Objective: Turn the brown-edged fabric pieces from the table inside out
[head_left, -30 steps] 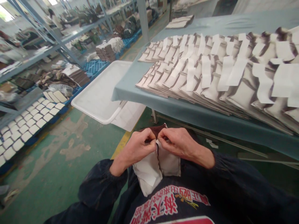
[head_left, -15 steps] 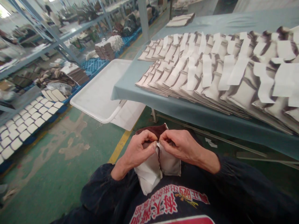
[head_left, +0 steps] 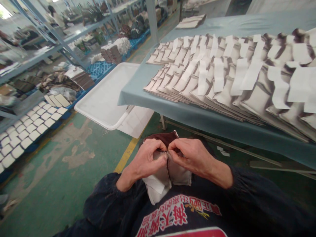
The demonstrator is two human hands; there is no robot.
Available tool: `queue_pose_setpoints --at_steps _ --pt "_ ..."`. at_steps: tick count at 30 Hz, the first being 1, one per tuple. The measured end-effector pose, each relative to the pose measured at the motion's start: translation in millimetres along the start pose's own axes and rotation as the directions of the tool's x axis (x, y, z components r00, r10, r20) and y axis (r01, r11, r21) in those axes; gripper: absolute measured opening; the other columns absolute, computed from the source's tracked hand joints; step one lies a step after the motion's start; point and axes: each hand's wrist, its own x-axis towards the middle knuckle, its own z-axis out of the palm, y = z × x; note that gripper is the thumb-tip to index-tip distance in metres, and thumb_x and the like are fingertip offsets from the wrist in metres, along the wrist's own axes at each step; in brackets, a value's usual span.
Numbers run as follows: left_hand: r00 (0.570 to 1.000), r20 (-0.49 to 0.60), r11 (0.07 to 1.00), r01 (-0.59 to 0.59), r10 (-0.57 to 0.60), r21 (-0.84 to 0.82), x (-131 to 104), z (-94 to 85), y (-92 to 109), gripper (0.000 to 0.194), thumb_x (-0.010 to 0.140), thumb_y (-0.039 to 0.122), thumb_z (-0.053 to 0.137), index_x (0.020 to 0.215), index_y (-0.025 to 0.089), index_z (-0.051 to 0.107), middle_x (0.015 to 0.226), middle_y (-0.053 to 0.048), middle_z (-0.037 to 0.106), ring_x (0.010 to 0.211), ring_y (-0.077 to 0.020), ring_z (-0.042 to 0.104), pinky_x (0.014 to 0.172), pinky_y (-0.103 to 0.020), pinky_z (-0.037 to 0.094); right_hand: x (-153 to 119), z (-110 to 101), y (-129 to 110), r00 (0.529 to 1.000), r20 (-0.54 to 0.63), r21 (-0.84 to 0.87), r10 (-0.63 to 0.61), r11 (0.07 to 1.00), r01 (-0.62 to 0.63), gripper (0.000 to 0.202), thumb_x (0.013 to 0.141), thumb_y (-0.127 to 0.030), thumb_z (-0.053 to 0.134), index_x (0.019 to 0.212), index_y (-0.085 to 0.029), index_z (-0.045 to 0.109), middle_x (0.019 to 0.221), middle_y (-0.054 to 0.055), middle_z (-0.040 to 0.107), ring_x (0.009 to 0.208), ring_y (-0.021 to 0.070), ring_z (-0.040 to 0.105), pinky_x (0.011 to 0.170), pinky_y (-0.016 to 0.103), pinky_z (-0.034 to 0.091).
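Note:
Close to my apron [head_left: 182, 214], both hands pinch a sewn fabric piece [head_left: 180, 172], off-white on the near side with dark brown on the far side. My left hand [head_left: 145, 159] is closed on it with thumb and forefinger at the top of the dark middle seam. Right beside it, my right hand [head_left: 195, 153] also pinches the seam's top, its fingertips almost touching the left ones. A white slip [head_left: 154, 183] lies over the left part of the fabric. The fingers hide the exact spot being gripped.
A blue-green covered table [head_left: 138, 93] at the right bears rows of overlapping off-white and brown fabric pieces [head_left: 187, 86] with white slips. A white plastic tub [head_left: 98, 98] stands by its corner. Racks and blue pallets [head_left: 98, 69] with stacked goods line the left.
My fingers have shifted slightly at the top of the seam, and the white bit that stuck up between them no longer shows. The fabric piece stays in place.

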Motion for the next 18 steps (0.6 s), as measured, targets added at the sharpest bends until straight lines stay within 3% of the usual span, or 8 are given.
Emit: queue_pose_setpoints --at_steps 8,18 --pt "1.0 0.008 1.0 -0.005 0.005 0.005 -1.2 -0.6 0.7 0.01 0.085 0.024 0.054 0.077 0.02 0.058 0.078 -0.002 0.065 0.078 -0.0187 0.056 0.078 -0.034 0.042 -1.3 2.6 -0.4 0.996 -0.05 -0.039 -0.068 0.997 0.066 0.015 0.088 -0.012 0.055 0.082 -0.018 0.068 0.072 0.003 0.074 0.063 0.0152 0.066 0.06 0.026 0.041" --pt "0.999 0.035 0.995 0.032 -0.028 -0.098 -5.2 -0.2 -6.8 0.007 0.09 0.018 0.058 0.095 0.019 0.063 0.089 -0.002 0.069 0.081 -0.0158 0.061 0.076 -0.029 0.047 -1.8 2.0 2.6 0.993 0.035 0.3 0.113 0.946 -0.119 0.014 0.092 -0.019 0.055 0.081 -0.017 0.064 0.067 -0.001 0.063 0.056 0.0098 0.051 0.055 0.021 0.036"
